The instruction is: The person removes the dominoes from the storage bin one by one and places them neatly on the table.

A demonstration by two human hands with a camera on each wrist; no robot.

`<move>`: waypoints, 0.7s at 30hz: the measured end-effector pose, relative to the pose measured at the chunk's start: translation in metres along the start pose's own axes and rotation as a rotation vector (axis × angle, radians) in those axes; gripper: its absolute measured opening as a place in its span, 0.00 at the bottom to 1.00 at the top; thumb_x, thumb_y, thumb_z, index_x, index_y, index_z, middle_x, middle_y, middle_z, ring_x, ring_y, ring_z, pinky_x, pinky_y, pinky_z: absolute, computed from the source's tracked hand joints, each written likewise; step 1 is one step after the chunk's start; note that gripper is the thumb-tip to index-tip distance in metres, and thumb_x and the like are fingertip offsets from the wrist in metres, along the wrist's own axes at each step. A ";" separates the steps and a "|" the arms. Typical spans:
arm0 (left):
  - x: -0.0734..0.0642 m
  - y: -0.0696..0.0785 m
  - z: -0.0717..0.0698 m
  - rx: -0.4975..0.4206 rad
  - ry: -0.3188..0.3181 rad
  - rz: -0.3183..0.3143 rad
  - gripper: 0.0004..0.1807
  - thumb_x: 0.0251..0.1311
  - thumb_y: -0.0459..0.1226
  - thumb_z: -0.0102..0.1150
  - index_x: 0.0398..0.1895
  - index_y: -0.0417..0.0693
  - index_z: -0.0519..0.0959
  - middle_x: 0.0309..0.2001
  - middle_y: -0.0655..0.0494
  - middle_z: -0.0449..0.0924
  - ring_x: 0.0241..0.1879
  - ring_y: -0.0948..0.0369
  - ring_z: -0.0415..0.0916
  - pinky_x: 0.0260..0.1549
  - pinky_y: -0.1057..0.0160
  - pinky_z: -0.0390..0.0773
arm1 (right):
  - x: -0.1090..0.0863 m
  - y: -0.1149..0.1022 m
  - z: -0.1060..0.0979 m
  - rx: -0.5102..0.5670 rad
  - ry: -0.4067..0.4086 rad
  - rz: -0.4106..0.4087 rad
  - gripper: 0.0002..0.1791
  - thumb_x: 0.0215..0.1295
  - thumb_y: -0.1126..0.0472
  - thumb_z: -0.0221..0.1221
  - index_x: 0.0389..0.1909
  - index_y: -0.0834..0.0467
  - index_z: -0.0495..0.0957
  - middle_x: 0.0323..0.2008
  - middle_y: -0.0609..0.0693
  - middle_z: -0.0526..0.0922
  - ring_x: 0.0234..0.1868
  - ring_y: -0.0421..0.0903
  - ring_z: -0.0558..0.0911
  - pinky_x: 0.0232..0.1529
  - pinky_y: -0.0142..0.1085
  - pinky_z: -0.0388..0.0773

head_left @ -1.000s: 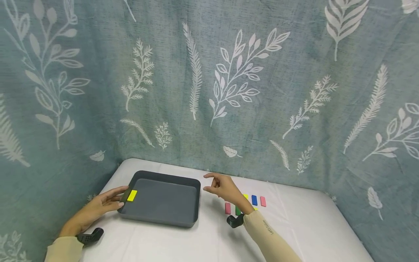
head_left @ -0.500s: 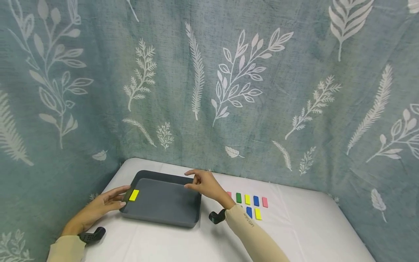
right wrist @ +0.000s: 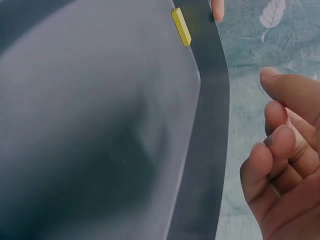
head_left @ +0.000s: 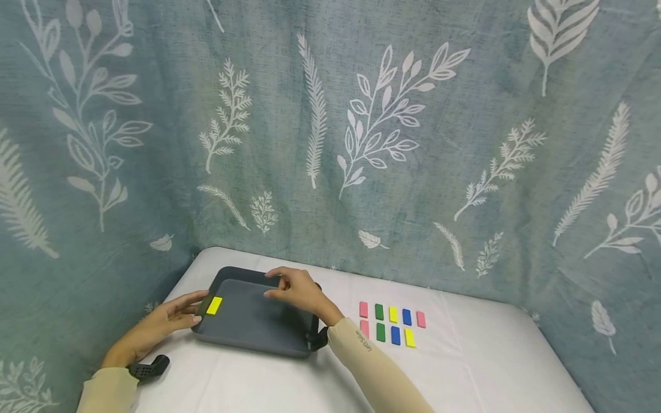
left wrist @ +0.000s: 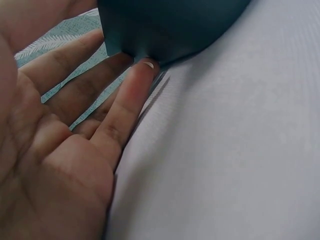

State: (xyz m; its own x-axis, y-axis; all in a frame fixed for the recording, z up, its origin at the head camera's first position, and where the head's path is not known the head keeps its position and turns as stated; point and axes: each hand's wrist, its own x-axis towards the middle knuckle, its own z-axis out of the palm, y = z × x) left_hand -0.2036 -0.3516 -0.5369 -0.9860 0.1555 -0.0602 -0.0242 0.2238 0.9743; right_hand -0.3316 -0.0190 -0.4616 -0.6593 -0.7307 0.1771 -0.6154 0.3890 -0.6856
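A dark grey rectangular tray (head_left: 248, 315) lies on the left of the white table. My left hand (head_left: 160, 321) rests against the tray's left wall; its fingertips touch the outer side, as the left wrist view shows its fingers (left wrist: 127, 100) mostly straight. Just inside that wall stands a yellow block (head_left: 214, 306), leaning on it. My right hand (head_left: 296, 291) hovers above the tray's right part, with thumb and index finger apart and nothing between them. In the right wrist view the other fingers (right wrist: 256, 167) are loosely curled.
Two rows of small blocks lie right of the tray: pink (head_left: 364, 310), green (head_left: 380, 331), blue (head_left: 407, 317) and yellow (head_left: 409, 338) ones. A leaf-patterned curtain (head_left: 289, 143) hangs behind and beside the table (head_left: 490, 355).
My right hand has moved left from beside the tray to above its right part, uncovering the blocks. My left hand stays at the tray's left wall. The view has shifted slightly.
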 end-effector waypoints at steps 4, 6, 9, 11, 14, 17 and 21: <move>-0.001 0.001 0.001 -0.002 0.000 0.002 0.40 0.69 0.43 0.65 0.80 0.44 0.59 0.79 0.41 0.54 0.76 0.39 0.52 0.69 0.31 0.59 | 0.008 -0.003 0.008 -0.011 -0.015 -0.005 0.25 0.67 0.54 0.69 0.63 0.56 0.79 0.22 0.42 0.79 0.19 0.38 0.72 0.28 0.28 0.73; -0.001 0.001 0.001 -0.002 0.000 -0.002 0.40 0.69 0.43 0.65 0.80 0.44 0.59 0.79 0.41 0.54 0.76 0.39 0.53 0.69 0.31 0.59 | 0.011 -0.003 0.012 -0.011 -0.022 -0.002 0.26 0.68 0.54 0.69 0.63 0.58 0.79 0.21 0.42 0.79 0.18 0.37 0.71 0.27 0.28 0.73; -0.001 0.000 0.001 0.002 -0.003 -0.009 0.41 0.69 0.43 0.65 0.80 0.45 0.59 0.79 0.41 0.54 0.76 0.38 0.52 0.69 0.31 0.58 | 0.017 -0.003 0.018 0.000 -0.035 0.013 0.27 0.68 0.54 0.69 0.64 0.60 0.79 0.20 0.42 0.78 0.17 0.37 0.70 0.26 0.28 0.73; -0.001 0.001 0.001 0.002 -0.003 -0.015 0.41 0.69 0.44 0.65 0.80 0.45 0.59 0.79 0.41 0.53 0.77 0.38 0.51 0.69 0.31 0.57 | 0.020 -0.004 0.021 0.010 -0.042 0.024 0.27 0.68 0.55 0.69 0.64 0.60 0.79 0.20 0.44 0.78 0.16 0.38 0.71 0.24 0.29 0.73; 0.000 0.001 0.000 0.000 -0.001 -0.020 0.41 0.69 0.44 0.65 0.80 0.44 0.58 0.80 0.41 0.53 0.77 0.38 0.49 0.70 0.30 0.55 | 0.024 -0.005 0.025 0.011 -0.049 0.036 0.27 0.67 0.54 0.69 0.63 0.60 0.79 0.20 0.47 0.79 0.16 0.39 0.72 0.23 0.29 0.73; 0.001 0.001 0.000 0.001 0.002 -0.023 0.42 0.69 0.44 0.65 0.80 0.44 0.58 0.79 0.40 0.53 0.77 0.38 0.49 0.70 0.30 0.55 | 0.029 -0.005 0.030 -0.007 -0.055 0.042 0.26 0.67 0.54 0.70 0.63 0.60 0.79 0.21 0.50 0.80 0.16 0.39 0.73 0.23 0.28 0.73; 0.001 0.001 0.000 0.009 0.001 -0.016 0.41 0.69 0.44 0.65 0.80 0.45 0.58 0.79 0.40 0.54 0.76 0.38 0.52 0.69 0.31 0.57 | 0.034 -0.002 0.037 -0.038 -0.077 0.045 0.26 0.67 0.53 0.70 0.63 0.59 0.80 0.21 0.50 0.81 0.16 0.39 0.75 0.25 0.31 0.78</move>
State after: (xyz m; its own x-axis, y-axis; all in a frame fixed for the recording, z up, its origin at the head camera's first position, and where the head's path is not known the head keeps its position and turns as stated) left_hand -0.2044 -0.3514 -0.5358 -0.9857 0.1505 -0.0755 -0.0386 0.2348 0.9713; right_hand -0.3369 -0.0652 -0.4803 -0.6524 -0.7524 0.0905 -0.6024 0.4425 -0.6643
